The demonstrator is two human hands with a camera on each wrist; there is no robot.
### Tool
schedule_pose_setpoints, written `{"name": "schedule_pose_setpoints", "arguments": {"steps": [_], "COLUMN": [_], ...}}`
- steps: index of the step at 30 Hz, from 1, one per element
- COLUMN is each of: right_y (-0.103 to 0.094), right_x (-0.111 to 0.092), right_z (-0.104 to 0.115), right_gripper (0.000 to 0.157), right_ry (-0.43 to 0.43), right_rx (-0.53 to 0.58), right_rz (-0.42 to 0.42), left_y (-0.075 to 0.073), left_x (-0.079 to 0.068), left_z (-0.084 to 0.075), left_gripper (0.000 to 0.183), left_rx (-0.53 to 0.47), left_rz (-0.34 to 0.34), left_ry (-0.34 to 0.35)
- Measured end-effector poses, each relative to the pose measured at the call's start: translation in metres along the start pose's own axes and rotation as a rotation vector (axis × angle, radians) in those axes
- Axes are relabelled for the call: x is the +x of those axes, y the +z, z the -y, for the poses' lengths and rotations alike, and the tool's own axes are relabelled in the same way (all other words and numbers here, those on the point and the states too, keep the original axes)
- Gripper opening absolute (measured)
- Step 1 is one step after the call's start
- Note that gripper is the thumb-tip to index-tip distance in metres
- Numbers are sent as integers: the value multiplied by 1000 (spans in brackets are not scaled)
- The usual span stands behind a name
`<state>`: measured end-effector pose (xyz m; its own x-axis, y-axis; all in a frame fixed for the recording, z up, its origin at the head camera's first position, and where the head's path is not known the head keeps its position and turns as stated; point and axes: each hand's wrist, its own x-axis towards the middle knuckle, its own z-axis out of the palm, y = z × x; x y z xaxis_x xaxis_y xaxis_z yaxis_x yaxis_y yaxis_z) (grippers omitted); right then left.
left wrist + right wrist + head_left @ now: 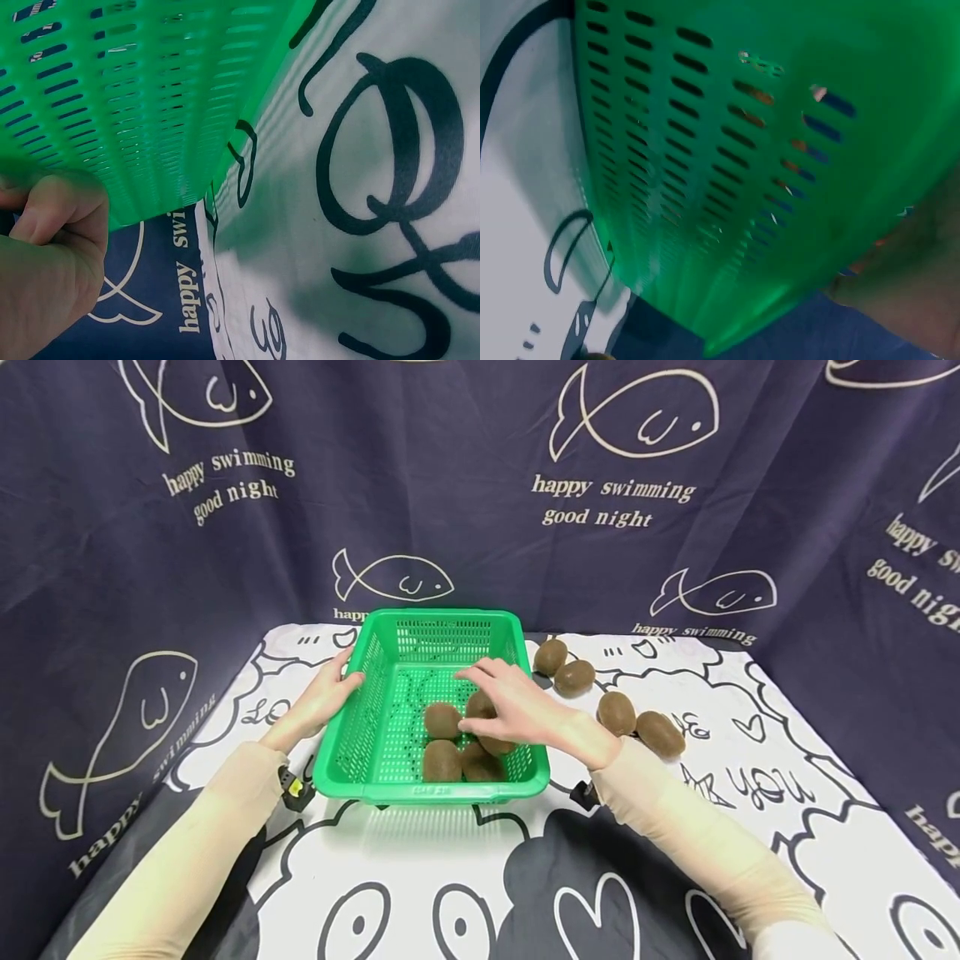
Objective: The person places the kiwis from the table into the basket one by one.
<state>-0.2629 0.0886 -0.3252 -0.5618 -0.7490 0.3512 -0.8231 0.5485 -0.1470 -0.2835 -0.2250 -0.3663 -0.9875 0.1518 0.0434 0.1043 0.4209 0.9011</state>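
Note:
A green plastic basket (431, 792) with slotted walls stands on the table. My left hand (324, 697) grips its left rim, and in the left wrist view the curled fingers (64, 206) show against the outer wall. Several brown kiwis (442, 762) lie in the basket's front right part. Over them, inside the basket, is my right hand (513, 703), having reached across the right rim. Its thumb and fingers are spread apart, with a kiwi (480, 703) showing below the gap. In the right wrist view the basket wall hides most of that hand (907, 292).
To the right of the basket, more kiwis (574, 678) lie on the white patterned tablecloth (405, 852), some by the back corner and others (660, 734) beside my right forearm. A dark blue curtain (480, 485) with fish prints hangs behind and along the sides.

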Motion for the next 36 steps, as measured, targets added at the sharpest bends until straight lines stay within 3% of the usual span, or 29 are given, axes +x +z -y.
{"name": "schedule_pose_setpoints", "arguments": {"steps": [8,19,28,36], "right_y": [-21,-27,-34,-33], "right_x": [-17,-75,-113,-126], "right_z": [-17,-65,-106,-121], "right_gripper": [47,44,72,93], "right_ry": [105,240,448,488], "right_rx": [50,-35,-43,-33], "right_rz": [-91,-159,1,174], "left_y": [-2,-1,-2,0], "left_x": [-2,1,-1,-1], "left_z": [-2,2,-1,-1], "left_gripper": [67,66,67,65], "left_rx": [-23,6,-10,-18], "left_rz": [5,-4,3,10], "left_ry": [1,12,-5,3]}}
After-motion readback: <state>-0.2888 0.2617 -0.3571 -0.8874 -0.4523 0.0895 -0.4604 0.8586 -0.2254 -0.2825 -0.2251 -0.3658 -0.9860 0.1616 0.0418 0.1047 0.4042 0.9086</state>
